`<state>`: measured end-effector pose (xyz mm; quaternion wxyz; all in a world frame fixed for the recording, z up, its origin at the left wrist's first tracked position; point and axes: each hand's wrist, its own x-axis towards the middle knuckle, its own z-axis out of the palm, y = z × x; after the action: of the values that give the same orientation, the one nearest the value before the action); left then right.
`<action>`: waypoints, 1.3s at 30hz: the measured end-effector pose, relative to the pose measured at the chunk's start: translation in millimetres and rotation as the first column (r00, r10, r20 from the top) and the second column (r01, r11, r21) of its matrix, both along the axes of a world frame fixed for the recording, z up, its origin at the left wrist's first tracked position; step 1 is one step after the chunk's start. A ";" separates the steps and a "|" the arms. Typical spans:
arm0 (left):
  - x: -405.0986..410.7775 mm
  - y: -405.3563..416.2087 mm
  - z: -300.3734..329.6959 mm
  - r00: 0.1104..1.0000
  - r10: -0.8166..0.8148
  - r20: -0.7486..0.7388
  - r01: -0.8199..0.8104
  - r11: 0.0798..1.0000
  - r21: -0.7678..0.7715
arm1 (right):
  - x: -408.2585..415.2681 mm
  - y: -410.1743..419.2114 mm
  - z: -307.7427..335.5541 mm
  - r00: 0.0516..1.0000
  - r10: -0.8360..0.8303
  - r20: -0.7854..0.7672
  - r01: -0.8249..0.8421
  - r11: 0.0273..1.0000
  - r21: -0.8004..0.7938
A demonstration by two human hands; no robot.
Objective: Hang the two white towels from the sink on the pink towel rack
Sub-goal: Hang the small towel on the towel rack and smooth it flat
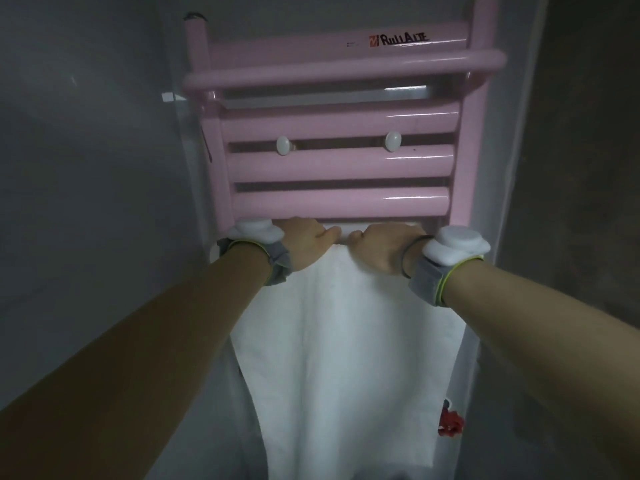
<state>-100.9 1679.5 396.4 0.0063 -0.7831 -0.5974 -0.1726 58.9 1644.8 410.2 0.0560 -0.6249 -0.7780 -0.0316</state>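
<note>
A white towel [346, 341] hangs down from a low bar of the pink towel rack [339, 164], spreading wide below my wrists. My left hand [304, 245] grips the towel's top edge at the bar, fingers curled over and hidden behind the cloth. My right hand [381, 249] grips the same top edge just to the right, thumb pointing left, almost touching the left hand. Both wrists carry grey bands with white pods. Only one towel shows; the sink is out of view.
Two white round knobs [284, 145] sit between the rack's middle bars. A red valve [450, 422] sticks out at the lower right beside the towel. Grey walls close in on the left [86, 168] and right.
</note>
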 end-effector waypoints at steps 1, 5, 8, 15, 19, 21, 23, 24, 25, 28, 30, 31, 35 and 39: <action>2.2 -0.6 -0.4 0.999 -0.011 -0.031 0.012 1.000 0.013 | -2.3 -2.0 5.3 1.000 0.004 0.002 -0.004 0.998 -0.065; 6.9 0.1 -2.9 1.000 0.005 -0.028 -0.005 1.000 -0.008 | -7.6 -2.5 16.4 0.999 -0.016 -0.041 0.006 0.972 -0.234; -6.0 8.7 -5.3 0.995 0.064 0.076 -0.058 0.995 -0.079 | -8.4 -1.8 20.9 0.993 -0.063 -0.101 0.034 0.964 -0.265; -10.8 19.1 -4.2 0.982 0.154 0.108 -0.132 0.973 -0.187 | -2.5 6.5 -2.0 0.999 -0.012 -0.034 0.018 0.980 0.197; -3.1 14.1 6.0 0.995 0.088 0.038 -0.079 0.980 -0.182 | -11.3 -4.7 -12.2 0.985 0.168 -0.026 -0.154 0.947 0.283; -3.9 9.7 9.1 0.997 0.067 0.040 -0.057 0.977 -0.205 | -16.2 -5.8 -7.7 0.989 0.141 -0.052 -0.135 0.984 0.113; -4.8 4.2 12.7 0.997 0.041 -0.062 -0.046 0.995 -0.093 | -18.4 -4.0 2.3 0.994 0.099 -0.047 -0.100 0.995 -0.023; -5.7 1.2 14.4 0.989 0.047 -0.140 -0.043 0.999 0.032 | -21.0 -3.3 6.8 0.994 0.094 -0.047 -0.098 0.992 -0.078; -2.6 -2.8 15.1 0.984 0.060 -0.167 -0.030 0.984 0.176 | -22.1 -2.4 9.3 0.995 0.087 -0.046 -0.092 0.989 -0.119; 11.8 -17.5 5.3 0.996 0.031 -0.084 0.007 0.909 0.417 | -26.7 5.4 9.5 0.994 0.042 -0.102 -0.061 0.980 -0.188; 17.4 -21.6 -11.6 0.999 0.021 -0.030 -0.006 0.895 0.446 | -26.9 10.8 8.2 0.993 0.044 -0.113 -0.063 0.984 -0.168; 17.5 -19.9 -17.6 0.999 0.036 -0.008 -0.029 0.899 0.437 | -25.1 14.5 6.6 0.988 0.036 -0.149 -0.061 0.984 -0.166; 9.4 -9.0 -26.5 0.987 0.113 -0.115 -0.072 0.946 0.316 | -15.2 22.6 -0.4 0.985 0.088 -0.151 -0.089 0.996 0.004; 14.0 -8.2 -13.4 0.990 -0.029 -0.138 0.058 0.975 0.214 | 2.4 43.0 -9.2 0.967 0.093 -0.239 -0.046 0.980 0.196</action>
<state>-86.9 1671.2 383.0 0.1284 -0.8004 -0.5558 -0.1843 61.4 1687.8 401.0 0.2122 -0.5881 -0.7801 -0.0252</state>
